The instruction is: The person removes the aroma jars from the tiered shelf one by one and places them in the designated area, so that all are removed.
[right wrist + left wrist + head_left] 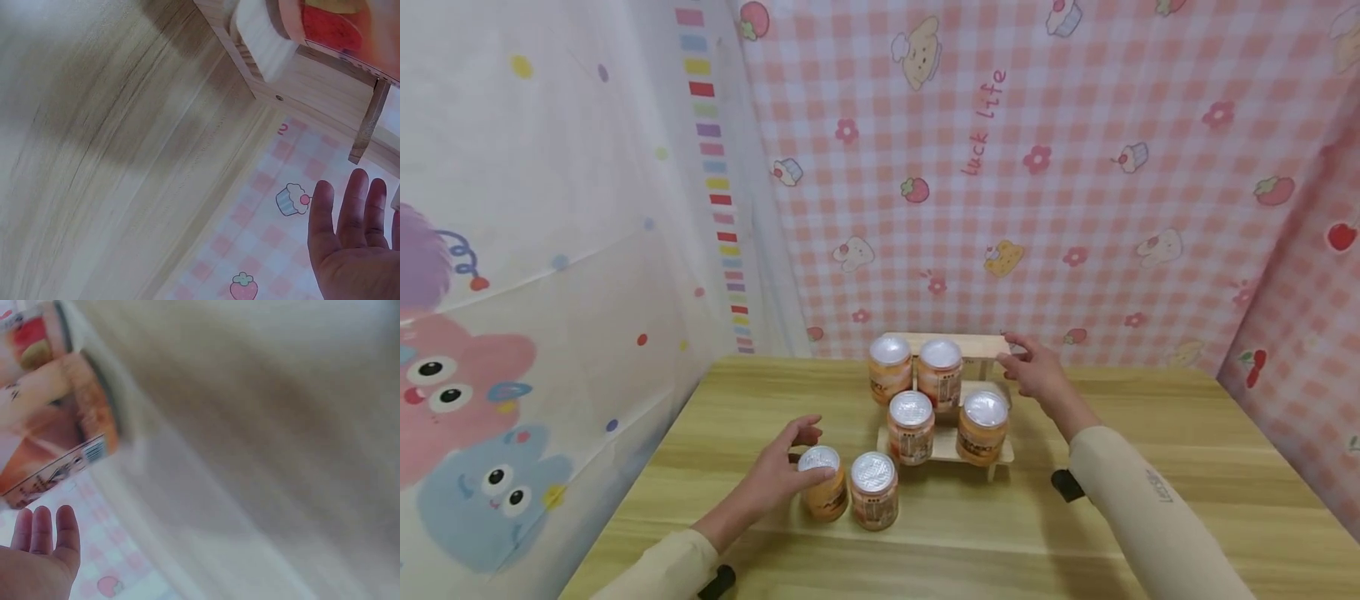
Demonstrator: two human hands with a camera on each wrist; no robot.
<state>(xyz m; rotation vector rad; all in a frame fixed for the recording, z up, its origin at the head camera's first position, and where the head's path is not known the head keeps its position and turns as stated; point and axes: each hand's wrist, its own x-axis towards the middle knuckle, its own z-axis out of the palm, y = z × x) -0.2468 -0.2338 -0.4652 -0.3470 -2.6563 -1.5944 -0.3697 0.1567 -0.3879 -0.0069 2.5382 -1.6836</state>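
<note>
My left hand is around the left side of an orange-labelled can with a silvery lid on the table, thumb at its front. In the left wrist view its fingers look straight and apart from the can. A second can stands just right of that one. My right hand is at the right end of the top board of a small wooden tiered rack; its fingers look fairly straight in the right wrist view. Whether they touch the board is unclear.
On the rack's lower step stand two cans, a left one and a right one, with a gap between. Two more, a left one and a right one, stand behind, higher up. A pink checked curtain hangs behind the table.
</note>
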